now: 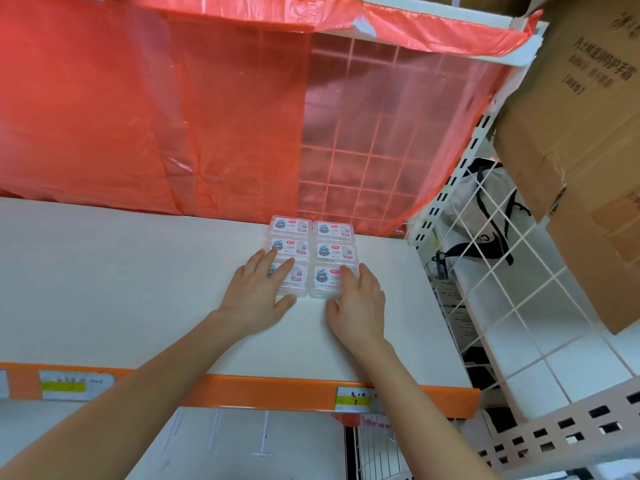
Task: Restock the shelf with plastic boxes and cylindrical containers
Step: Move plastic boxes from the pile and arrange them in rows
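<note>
White shelf board (121, 289), with six plastic boxes (330, 252) set toward its back right corner.

I read this as the boxes step, squaring the block: two columns of three, touching, lying flat with labels up, the rear pair close to the red plastic sheet (138, 116). My left hand (258, 292) lays straight fingers on the front-left box, thumb against its front edge. My right hand (360, 299) rests relaxed fingers on the front-right box, thumb down by the board. Neither grips anything. Further out, an orange price rail (242, 389) fronts the shelf, and a wire grid panel (502, 271) and cardboard cartons (588, 133) stand to the right. No cylindrical containers show, so I judge the next move is lifting both hands away and fetching more stock for the board's left side.
</note>
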`<move>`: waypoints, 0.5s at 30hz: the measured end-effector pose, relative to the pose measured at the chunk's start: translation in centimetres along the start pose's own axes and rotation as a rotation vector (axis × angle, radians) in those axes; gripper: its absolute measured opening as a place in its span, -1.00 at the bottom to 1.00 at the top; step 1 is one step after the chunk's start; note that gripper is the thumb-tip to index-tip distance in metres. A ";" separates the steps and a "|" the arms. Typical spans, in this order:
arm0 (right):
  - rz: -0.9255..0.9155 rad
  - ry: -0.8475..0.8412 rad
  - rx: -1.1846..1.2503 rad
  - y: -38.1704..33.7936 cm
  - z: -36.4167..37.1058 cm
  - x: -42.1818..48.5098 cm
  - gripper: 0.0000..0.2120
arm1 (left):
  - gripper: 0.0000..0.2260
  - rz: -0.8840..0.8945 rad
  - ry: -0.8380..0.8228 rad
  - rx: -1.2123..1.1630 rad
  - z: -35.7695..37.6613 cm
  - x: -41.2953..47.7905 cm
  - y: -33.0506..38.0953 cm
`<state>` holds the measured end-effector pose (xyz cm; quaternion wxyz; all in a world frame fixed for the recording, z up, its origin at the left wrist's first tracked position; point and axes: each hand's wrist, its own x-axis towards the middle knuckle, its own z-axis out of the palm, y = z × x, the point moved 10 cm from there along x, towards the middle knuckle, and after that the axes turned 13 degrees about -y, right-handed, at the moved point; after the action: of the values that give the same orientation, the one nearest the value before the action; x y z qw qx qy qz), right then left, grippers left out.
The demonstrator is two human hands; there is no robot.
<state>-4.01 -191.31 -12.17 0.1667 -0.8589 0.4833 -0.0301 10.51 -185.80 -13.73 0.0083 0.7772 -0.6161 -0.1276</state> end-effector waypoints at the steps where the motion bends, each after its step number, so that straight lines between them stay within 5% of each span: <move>1: -0.020 -0.001 -0.032 -0.8 0.0 0.0 -0.45 | -0.43 -0.009 0.004 -0.002 -0.1 -0.3 -0.4; 15: -0.482 -0.176 -0.212 -24.7 7.6 -0.2 -0.50 | -0.49 -0.433 0.083 -0.016 -1.9 -14.4 -20.1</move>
<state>17.78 -177.44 -11.55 0.1053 -0.9610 0.2494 0.0566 27.14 -167.45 -12.57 0.0123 0.8959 -0.4329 -0.0993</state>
